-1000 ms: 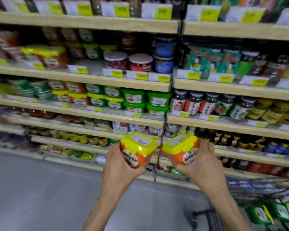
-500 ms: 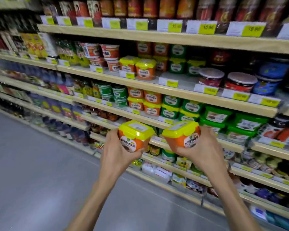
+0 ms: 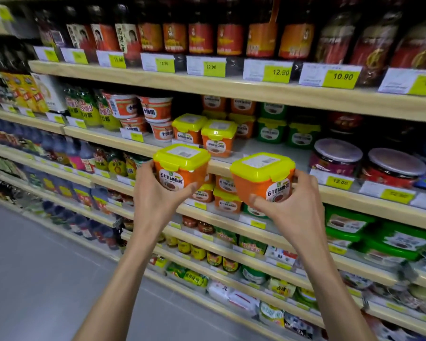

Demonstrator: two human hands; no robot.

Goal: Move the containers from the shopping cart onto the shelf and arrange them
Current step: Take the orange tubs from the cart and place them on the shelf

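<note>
Holding two orange tubs with yellow lids, one per hand, the person stands facing the shelving with both arms raised in front of the middle shelf. The left tub [image 3: 181, 167] sits in the left hand [image 3: 158, 195], whose fingers curl around its side and underside with the thumb pressed across the label; the right tub [image 3: 263, 177] is clasped the same way in the right hand [image 3: 294, 205], thumb on the front and fingers wrapped behind. Both hands are closed firmly around their loads, and neither tub touches the shelf yet; they hang in the air just in front of its edge. Straight behind them, two matching tubs [image 3: 204, 134] already stand side by side on the shelf board [image 3: 268, 150], with more orange and green tubs further back in the row. To the right of that pair the board looks bare up to the round jars with pale lids [image 3: 337, 156], so that gap seems the likely spot, though blur makes its depth hard to judge. As for progress, some stock of this kind is in place and these two are on their way, but setting them down and squaring them with the row is still to do. The shopping cart is out of view, so how many tubs remain in it cannot be told.
</note>
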